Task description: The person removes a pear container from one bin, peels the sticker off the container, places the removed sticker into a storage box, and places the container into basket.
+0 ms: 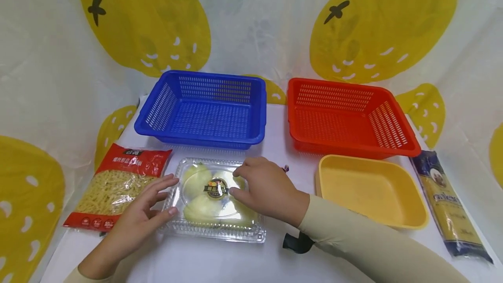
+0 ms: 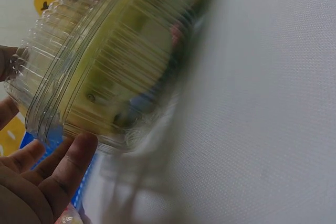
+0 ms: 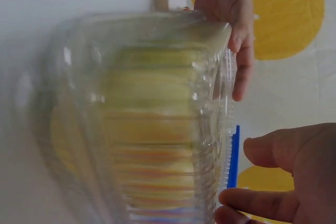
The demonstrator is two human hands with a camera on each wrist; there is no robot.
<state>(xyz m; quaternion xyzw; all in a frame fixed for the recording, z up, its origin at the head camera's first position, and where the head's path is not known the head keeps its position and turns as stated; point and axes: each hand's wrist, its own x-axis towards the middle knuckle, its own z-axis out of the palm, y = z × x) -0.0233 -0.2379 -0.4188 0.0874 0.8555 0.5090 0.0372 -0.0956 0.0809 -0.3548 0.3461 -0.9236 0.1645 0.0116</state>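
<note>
A clear plastic clamshell box stands on the white table, with several pale green fruits inside and a round black label on its lid. At its left edge is my left hand, thumb and fingers spread. In the left wrist view, fingertips touch the box's side. My right hand reaches over the right part of the lid, its thumb and index finger apart. Seen from the right wrist, its fingertips are right at the lid's edge.
Behind the box are a blue basket and a red basket. A yellow tub stands at the right, beside a long blue-and-gold packet. A red-topped bag of pasta lies at the left.
</note>
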